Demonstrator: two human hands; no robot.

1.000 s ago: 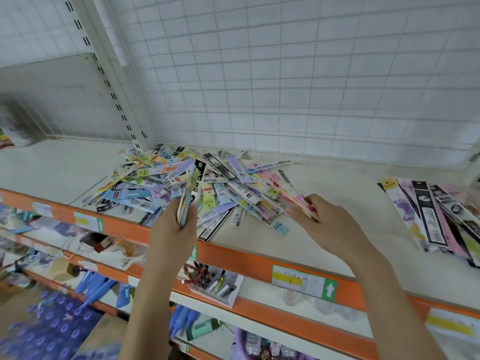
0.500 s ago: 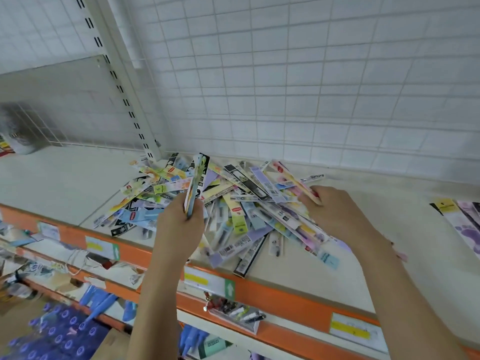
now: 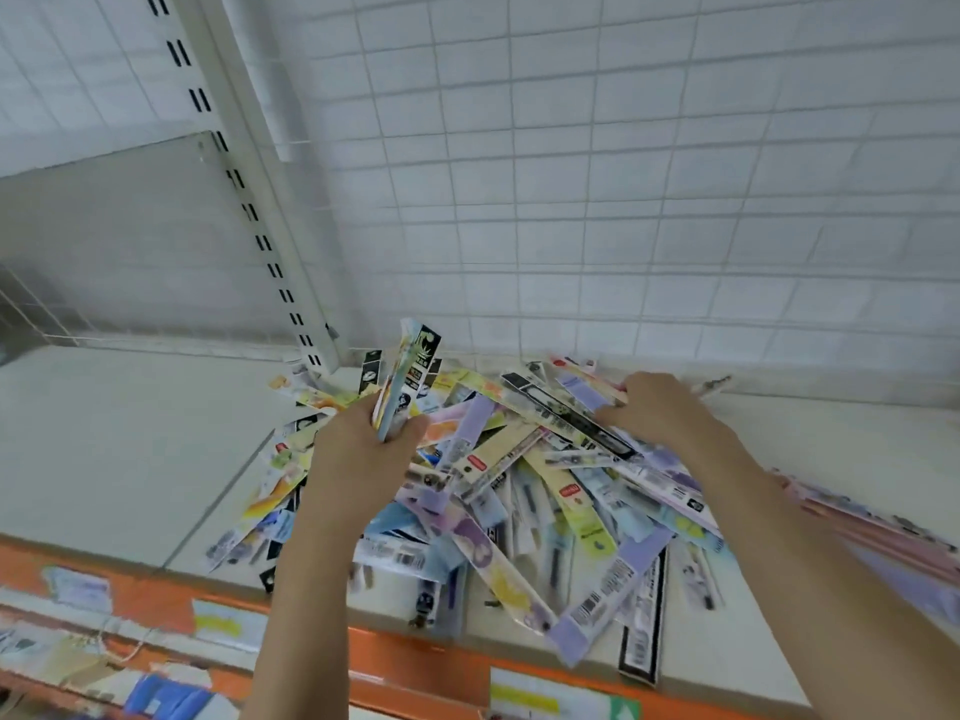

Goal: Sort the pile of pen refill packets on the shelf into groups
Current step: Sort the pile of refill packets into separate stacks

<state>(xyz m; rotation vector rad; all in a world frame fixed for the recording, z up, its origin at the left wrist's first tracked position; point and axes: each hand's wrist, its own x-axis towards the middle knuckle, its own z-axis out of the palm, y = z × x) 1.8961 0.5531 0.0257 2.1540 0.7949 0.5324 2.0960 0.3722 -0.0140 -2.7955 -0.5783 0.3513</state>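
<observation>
Left hand [image 3: 363, 449] grips upright packet bundle [image 3: 410, 376] over pile [image 3: 519, 485]; right hand [image 3: 660, 413] pinches a packet at pile's far side.

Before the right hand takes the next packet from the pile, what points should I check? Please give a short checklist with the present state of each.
1. Left hand grips its stack of packets firmly, upright: ok.
2. Right hand is on the pile, far side: ok.
3. Right hand has pinched only one packet: cannot tell, fingers hidden.
4. Pile lies fully on the shelf: not ok, a black packet and a purple packet reach the front edge.
5. Next packet matches the held group: cannot tell, print blurred.
</observation>
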